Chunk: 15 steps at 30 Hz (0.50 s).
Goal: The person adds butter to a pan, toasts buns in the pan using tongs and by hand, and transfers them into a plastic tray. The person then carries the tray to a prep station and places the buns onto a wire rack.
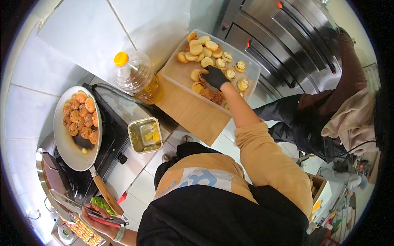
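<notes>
- Right hand (215, 78), black-gloved, down in the clear plastic tub (170, 74) at the far middle, fingers bent against a brown-topped bun (202, 76); the glove covers the contact, so I can't tell if it's gripped.
- Left hand (97, 217), bare, closed around red-handled tongs (113, 221), near left, just beside the pan's wooden handle (107, 194).
- Round, soft-looking buns (207, 62) crowd the tub, some with crumbly white topping, all on the wood-grained desk (193, 112).
- Left, a pale, round pan (67, 149) of glossy, brown buns (81, 115) sits on the black stove (107, 137).
- Standing between pan and tub: a ribbed, yellow-capped bottle (127, 78), amber liquid low inside; nearer, a metal tin (130, 137) with yellow lumps (154, 134).
- Steel oven (271, 49) far right, another person (283, 119) close by, head out of view.
- Something green (99, 203) behind the left hand, half hidden, hard to make out.
</notes>
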Each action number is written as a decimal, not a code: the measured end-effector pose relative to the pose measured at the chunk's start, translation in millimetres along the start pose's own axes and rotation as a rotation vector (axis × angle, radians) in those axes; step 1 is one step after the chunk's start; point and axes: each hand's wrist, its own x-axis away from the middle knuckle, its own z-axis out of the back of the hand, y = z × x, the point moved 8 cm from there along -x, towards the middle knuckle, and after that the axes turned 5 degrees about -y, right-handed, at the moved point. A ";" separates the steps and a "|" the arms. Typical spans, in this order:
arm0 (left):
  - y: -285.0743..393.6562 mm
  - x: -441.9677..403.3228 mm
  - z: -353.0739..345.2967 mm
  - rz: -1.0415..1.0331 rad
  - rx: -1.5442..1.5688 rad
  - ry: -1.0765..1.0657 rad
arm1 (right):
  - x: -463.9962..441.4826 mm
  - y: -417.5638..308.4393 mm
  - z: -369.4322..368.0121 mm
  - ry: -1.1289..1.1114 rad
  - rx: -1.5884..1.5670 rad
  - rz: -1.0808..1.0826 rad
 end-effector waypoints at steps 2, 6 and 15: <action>2.0 0.6 2.1 -0.013 -0.007 -0.029 | -27.4 1.9 -19.5 -0.034 -0.191 -0.054; 1.6 1.6 16.4 -0.022 0.018 0.009 | -18.0 -48.7 -1.2 0.045 -0.267 0.250; -12.2 15.2 55.7 0.017 -0.206 0.100 | 2.6 -25.2 4.3 -0.133 -0.487 0.148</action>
